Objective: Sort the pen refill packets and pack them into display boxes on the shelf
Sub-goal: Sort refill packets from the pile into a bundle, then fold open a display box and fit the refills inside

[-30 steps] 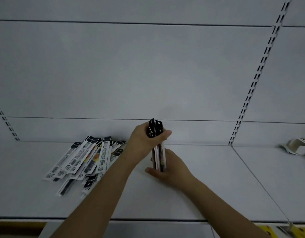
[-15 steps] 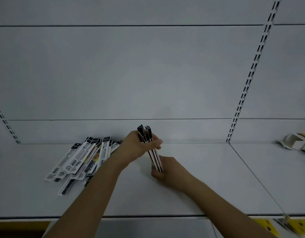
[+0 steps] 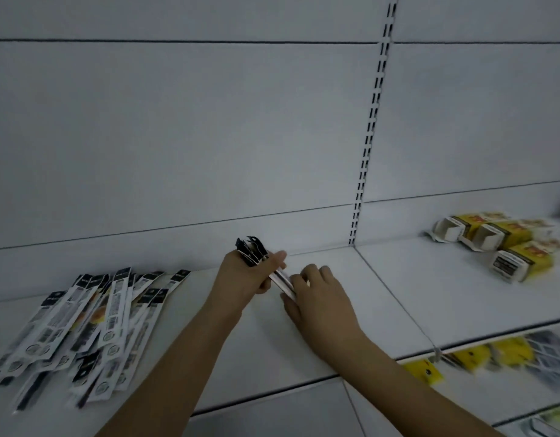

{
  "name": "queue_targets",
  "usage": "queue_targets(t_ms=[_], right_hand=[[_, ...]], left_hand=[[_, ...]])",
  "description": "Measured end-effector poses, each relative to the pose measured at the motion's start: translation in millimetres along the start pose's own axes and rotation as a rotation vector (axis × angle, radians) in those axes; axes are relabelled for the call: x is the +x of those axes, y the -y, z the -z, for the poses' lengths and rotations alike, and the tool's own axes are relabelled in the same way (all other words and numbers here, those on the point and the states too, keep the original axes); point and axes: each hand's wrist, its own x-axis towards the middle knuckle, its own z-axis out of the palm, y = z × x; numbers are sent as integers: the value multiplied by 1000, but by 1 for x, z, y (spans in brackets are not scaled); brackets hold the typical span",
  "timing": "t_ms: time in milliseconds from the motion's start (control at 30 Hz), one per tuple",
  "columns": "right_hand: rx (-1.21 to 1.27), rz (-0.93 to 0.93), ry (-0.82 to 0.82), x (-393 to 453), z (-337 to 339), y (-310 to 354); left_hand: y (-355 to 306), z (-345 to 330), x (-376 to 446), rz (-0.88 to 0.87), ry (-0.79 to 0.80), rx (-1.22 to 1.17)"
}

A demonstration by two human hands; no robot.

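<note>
Pinching the bundle of refill packets (image 3: 266,266), your left hand (image 3: 240,279) holds it near the top. Your right hand (image 3: 319,298) seems curled round its lower end; these look light, thin and slippery, so squeeze across the flat faces.

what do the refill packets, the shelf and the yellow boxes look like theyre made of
The long black-and-white refill packets look like thin printed card, perhaps with clear plastic fronts: flat, flexible strips with barcodes. The white shelf looks like painted sheet metal, matte and smooth, with a slotted upright behind it. The yellow display boxes look like folded printed cardboard with open flaps.

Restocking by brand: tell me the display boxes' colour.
Yellow with white open ends: display boxes, clearest in the head view.
</note>
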Motion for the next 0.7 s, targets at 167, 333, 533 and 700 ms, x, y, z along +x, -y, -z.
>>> queue_targets(t_ms=[167, 333, 533, 700], right_hand=[[31, -199, 107, -19, 33, -44], [155, -437, 43, -50, 79, -133], [439, -810, -157, -94, 135, -237], [690, -869, -379, -102, 158, -321]], left_hand=[[-2, -60, 5, -76, 264, -7], [8, -124, 23, -42, 331, -18], [40, -219, 41, -212, 540, 386], [43, -303, 66, -295, 552, 520]])
